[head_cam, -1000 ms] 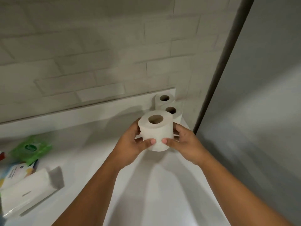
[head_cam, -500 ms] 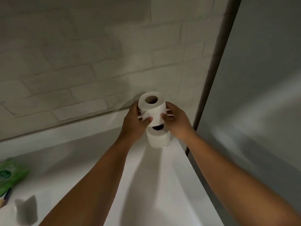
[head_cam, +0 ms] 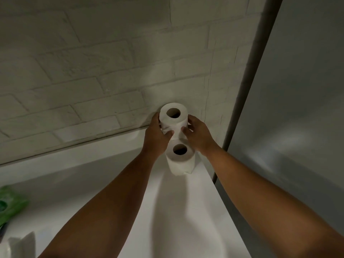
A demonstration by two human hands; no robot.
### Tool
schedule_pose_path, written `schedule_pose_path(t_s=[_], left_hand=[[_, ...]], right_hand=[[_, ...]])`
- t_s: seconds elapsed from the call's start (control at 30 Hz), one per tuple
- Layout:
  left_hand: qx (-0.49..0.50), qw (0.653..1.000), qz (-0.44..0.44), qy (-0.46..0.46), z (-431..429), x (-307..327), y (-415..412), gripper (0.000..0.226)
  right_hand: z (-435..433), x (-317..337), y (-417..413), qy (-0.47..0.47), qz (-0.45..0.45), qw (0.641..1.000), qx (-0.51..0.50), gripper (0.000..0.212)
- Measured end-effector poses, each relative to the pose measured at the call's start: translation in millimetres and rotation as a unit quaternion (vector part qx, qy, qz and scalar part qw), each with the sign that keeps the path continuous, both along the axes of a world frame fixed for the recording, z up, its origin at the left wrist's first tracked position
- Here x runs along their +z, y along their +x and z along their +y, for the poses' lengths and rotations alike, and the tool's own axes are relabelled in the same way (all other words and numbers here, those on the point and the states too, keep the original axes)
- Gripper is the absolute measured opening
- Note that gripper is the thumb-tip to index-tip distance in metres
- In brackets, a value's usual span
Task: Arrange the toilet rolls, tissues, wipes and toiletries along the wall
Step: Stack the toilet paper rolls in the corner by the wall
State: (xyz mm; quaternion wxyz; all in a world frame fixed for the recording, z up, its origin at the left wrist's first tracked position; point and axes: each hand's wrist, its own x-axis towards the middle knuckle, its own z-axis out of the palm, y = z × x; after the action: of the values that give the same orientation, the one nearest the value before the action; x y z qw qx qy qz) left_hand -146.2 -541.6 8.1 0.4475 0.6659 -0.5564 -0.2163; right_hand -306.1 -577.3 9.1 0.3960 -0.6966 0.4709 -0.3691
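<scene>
A white toilet roll (head_cam: 174, 116) stands upright against the brick wall, high in the far right corner of the white counter (head_cam: 104, 187). My left hand (head_cam: 156, 136) grips its left side and my right hand (head_cam: 198, 135) grips its right side, thumbs on its front. What it rests on is hidden behind my hands. A second white toilet roll (head_cam: 180, 158) stands upright on the counter just in front of it and lower, apart from both hands.
A green wipes pack (head_cam: 9, 203) lies at the left edge of the counter. A white tissue pack (head_cam: 16, 246) shows at the bottom left corner. A grey panel (head_cam: 290, 108) with a dark edge strip bounds the counter on the right.
Both hands carried the held roll away from me and upward, from in front of the two standing rolls to above the rear one by the wall. The view tilted up.
</scene>
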Motion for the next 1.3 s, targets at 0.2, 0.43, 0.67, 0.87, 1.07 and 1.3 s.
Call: schedule_pose_path(t_s=[0.2, 0.43, 0.67, 0.87, 1.07, 1.3], left_hand=[[-0.002, 1.0, -0.009, 0.02, 3.5, -0.7, 0.8, 0.078], [0.0, 0.999, -0.025, 0.037, 13.5, 6.0, 5.1, 0.083], [0.009, 0.999, -0.009, 0.032, 53.2, 20.2, 17.2, 0.086], [-0.001, 1.0, 0.014, 0.024, 112.5, 27.5, 42.9, 0.076], [0.0, 0.999, -0.037, -0.019, 194.9, 34.1, 85.8, 0.066], [0.023, 0.994, -0.103, -0.022, 311.6, 36.4, 174.7, 0.058]], right_hand=[[2.5, -1.8, 3.9, 0.011, -0.001, 1.0, -0.025, 0.046], [19.6, 6.4, 10.8, 0.003, 0.024, 0.998, -0.064, 0.046], [43.2, 18.5, 15.1, 0.012, 0.062, 0.992, -0.11, 0.059], [93.8, 26.9, 36.7, -0.035, 0.041, 0.989, -0.14, 0.056], [183.0, 32.5, 93.8, -0.06, 0.013, 0.997, -0.056, 0.049], [284.3, 33.0, 182.7, -0.089, 0.03, 0.994, 0.062, 0.048]])
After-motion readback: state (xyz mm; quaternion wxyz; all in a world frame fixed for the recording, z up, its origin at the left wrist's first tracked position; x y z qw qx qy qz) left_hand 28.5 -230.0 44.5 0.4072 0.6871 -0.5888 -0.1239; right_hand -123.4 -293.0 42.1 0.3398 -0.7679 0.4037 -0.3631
